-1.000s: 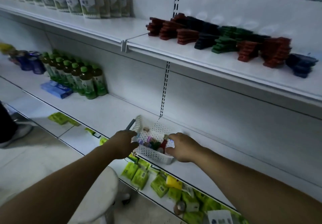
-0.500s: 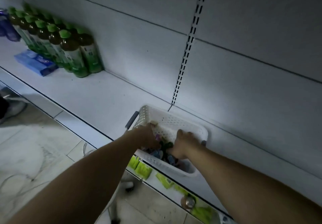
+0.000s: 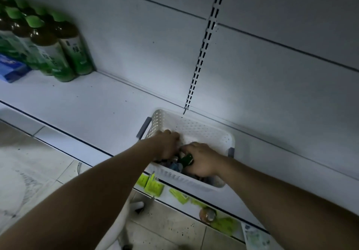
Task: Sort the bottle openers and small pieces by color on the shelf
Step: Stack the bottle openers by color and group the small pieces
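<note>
1. Your basket (image 3: 194, 120) sits at the front edge of the shelf (image 3: 87, 102). Leaning both hands on its near wall could tip it and spill the pieces.
2. The green opener (image 3: 186, 160) lies among loose mixed pieces (image 3: 174, 165), so a quick lift may drag a neighbour out.
3. Your right hand (image 3: 203, 161) has its fingers (image 3: 191, 146) curled round that opener, low in the basket.
4. Your left hand (image 3: 167, 144) digs in just beside it. Its fingers are hidden, so I cannot tell whether they hold anything.
</note>
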Tool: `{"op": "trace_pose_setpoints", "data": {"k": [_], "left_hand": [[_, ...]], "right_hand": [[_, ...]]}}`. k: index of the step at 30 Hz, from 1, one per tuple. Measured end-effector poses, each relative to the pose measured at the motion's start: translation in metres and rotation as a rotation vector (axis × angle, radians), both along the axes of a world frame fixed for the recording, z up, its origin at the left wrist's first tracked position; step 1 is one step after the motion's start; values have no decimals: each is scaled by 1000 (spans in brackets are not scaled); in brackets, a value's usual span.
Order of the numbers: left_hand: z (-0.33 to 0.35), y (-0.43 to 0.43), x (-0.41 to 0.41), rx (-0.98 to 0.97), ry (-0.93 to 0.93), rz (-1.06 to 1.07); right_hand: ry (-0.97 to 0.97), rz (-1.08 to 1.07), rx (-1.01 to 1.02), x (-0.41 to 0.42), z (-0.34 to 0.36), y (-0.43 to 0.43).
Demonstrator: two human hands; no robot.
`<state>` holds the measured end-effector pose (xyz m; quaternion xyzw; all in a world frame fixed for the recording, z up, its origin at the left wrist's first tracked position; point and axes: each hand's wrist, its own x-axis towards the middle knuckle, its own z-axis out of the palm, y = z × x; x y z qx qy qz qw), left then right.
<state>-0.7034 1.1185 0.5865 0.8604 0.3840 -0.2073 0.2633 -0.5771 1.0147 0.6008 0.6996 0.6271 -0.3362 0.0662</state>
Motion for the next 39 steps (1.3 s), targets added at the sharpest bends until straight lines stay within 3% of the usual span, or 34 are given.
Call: {"op": "trace_pose_setpoints", "data": {"k": [3, 7, 10, 17, 20, 23, 26, 29, 33, 39], "left_hand": [[12, 6, -2, -82, -44, -7], [25, 2, -5, -95, 239, -197], [15, -11, -8, -26, 299, -253], [3, -17, -15, 24, 126, -170], [11, -10, -17, -36, 192, -190], [11, -20, -19, 10, 239, -204], [-2, -30, -16, 65, 214, -153], [-5, -27, -17, 64, 139, -89], [-8, -30, -17, -36, -19, 41], [-5, -28, -7, -145, -49, 36]], "right_hand": [[-64, 65, -65, 9, 16, 0], [-254, 151, -302, 10, 20, -9], [-381, 213, -254, 0, 10, -20], [-277, 99, -54, 7, 0, -14], [-185, 24, -113, 14, 11, -10], [-277, 88, -235, 5, 21, -15], [-379, 131, -189, -9, 11, -25], [-291, 110, -35, -8, 1, -24], [-53, -121, 22, -6, -9, -16], [141, -265, 112, -7, -17, -9]]}}
